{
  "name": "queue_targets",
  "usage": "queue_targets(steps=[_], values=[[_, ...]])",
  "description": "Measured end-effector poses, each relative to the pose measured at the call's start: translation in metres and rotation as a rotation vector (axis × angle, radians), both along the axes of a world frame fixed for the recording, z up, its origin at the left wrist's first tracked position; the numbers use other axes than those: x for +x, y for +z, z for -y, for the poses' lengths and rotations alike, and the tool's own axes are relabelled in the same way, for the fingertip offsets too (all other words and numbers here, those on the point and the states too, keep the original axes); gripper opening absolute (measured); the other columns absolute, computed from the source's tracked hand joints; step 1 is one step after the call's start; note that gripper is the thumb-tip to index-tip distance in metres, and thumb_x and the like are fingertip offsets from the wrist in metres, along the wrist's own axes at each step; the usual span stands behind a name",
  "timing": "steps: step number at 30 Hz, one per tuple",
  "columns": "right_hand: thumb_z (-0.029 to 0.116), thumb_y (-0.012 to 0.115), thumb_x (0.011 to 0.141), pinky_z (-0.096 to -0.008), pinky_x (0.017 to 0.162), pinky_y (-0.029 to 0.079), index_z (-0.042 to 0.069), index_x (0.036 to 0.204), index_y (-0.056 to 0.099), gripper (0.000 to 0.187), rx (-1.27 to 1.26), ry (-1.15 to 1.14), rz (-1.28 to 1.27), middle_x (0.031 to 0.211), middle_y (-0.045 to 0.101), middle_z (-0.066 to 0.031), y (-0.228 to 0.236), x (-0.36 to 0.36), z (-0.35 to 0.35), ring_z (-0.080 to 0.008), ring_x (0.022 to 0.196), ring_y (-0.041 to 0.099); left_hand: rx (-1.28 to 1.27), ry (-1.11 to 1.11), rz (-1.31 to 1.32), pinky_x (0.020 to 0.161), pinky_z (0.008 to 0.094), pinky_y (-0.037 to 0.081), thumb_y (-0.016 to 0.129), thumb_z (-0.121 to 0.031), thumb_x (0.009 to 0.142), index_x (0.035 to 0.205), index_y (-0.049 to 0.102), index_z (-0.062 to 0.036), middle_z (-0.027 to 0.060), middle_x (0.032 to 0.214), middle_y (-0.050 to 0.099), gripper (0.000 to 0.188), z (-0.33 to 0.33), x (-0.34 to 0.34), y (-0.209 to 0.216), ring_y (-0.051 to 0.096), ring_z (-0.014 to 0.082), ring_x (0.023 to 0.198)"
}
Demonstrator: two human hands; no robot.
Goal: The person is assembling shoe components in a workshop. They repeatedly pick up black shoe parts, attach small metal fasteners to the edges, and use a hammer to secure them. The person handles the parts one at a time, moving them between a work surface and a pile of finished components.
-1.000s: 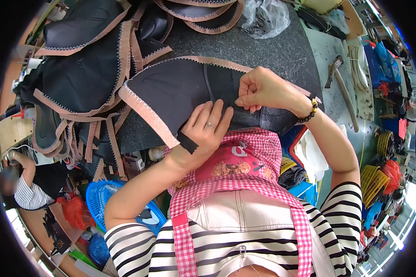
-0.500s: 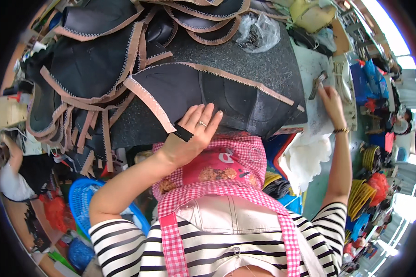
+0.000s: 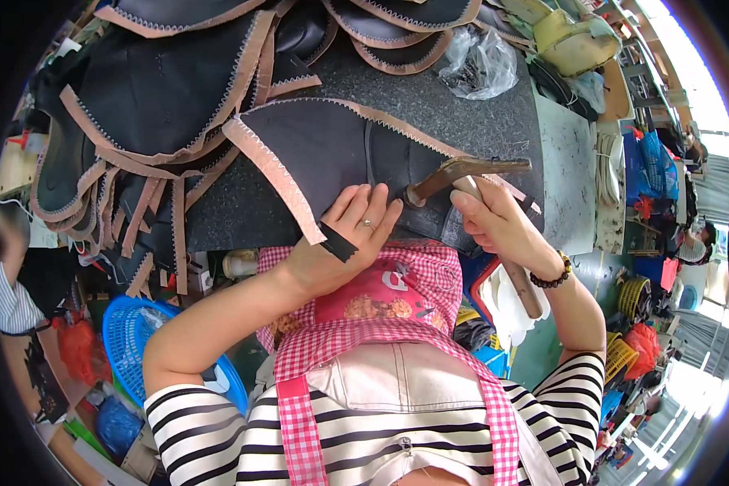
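My right hand [image 3: 498, 215] grips a hammer by its handle [image 3: 520, 289], with the worn metal head [image 3: 454, 170] over the right part of a black leather-like piece [image 3: 300, 150]. The hammer's round face [image 3: 414, 196] is at the piece's surface, just right of my left fingertips; I cannot tell if it touches. My left hand [image 3: 344, 239] lies flat on the piece's near edge, fingers stretched out. A short black strip with a jagged edge [image 3: 338, 242] lies across its thumb side. Tan tape [image 3: 271, 174] with zigzag stitching borders the piece.
Similar taped black pieces [image 3: 166, 81] are heaped at the far left of the dark speckled work surface [image 3: 381, 77]. A clear plastic bag [image 3: 482, 65] sits at the back. Beside my left elbow stands a blue basket [image 3: 125, 332]. Another person's arm [image 3: 12, 259] shows at far left.
The hammer was picked up from the pale surface at the right and brought left over the black piece. My left hand stays flat on the piece. The view has shifted slightly.
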State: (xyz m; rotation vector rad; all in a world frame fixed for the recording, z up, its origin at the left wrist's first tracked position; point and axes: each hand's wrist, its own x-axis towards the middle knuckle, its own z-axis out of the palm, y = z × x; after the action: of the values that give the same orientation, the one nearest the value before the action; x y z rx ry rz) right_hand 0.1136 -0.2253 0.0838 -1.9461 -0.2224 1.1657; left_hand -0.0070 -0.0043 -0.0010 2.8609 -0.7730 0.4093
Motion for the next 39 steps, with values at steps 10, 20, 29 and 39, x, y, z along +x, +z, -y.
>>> queue_targets(steps=[10,20,29,39], values=[[0.011,0.058,0.092,-0.0413,0.071,0.051,-0.001,0.111,0.06,0.023,-0.354,0.349,0.475,0.085,0.062,-0.0231,0.004,-0.036,-0.005,-0.0371,0.081,0.064,0.034,0.015,0.036,0.102,0.0434,0.043,0.052,-0.01,0.083,0.128,0.054,0.0032,0.0257,0.128,0.053,0.047,0.003,-0.001,-0.007,0.056,0.0361,0.113],[0.018,0.056,0.097,-0.0302,0.048,0.041,-0.003,0.109,0.055,0.024,-0.073,0.131,0.314,0.067,0.053,-0.0065,-0.001,-0.006,-0.008,-0.0135,0.055,0.051,0.004,0.031,0.062,0.103,0.0431,0.042,0.053,-0.011,0.083,0.128,0.053,0.0031,0.0253,0.128,0.054,0.047,0.005,-0.003,-0.014,0.056,0.0359,0.114],[0.008,0.065,0.076,-0.0377,0.049,0.047,0.004,0.086,0.046,0.021,-0.12,0.582,1.122,0.072,0.053,-0.0128,-0.03,-0.048,0.011,-0.0286,0.062,0.061,-0.065,0.058,0.066,0.102,0.0425,0.045,0.054,-0.01,0.083,0.12,0.058,0.004,0.0261,0.125,0.056,0.041,0.007,-0.003,-0.01,0.058,0.0359,0.11],[0.011,0.058,0.085,-0.0426,0.054,0.049,0.004,0.092,0.045,0.017,-0.196,0.588,1.02,0.072,0.054,-0.0104,-0.006,-0.036,0.004,-0.0325,0.063,0.061,-0.03,0.025,0.113,0.102,0.0432,0.045,0.053,-0.012,0.084,0.118,0.057,0.0051,0.0279,0.126,0.055,0.038,0.005,-0.007,-0.014,0.058,0.0378,0.112]])
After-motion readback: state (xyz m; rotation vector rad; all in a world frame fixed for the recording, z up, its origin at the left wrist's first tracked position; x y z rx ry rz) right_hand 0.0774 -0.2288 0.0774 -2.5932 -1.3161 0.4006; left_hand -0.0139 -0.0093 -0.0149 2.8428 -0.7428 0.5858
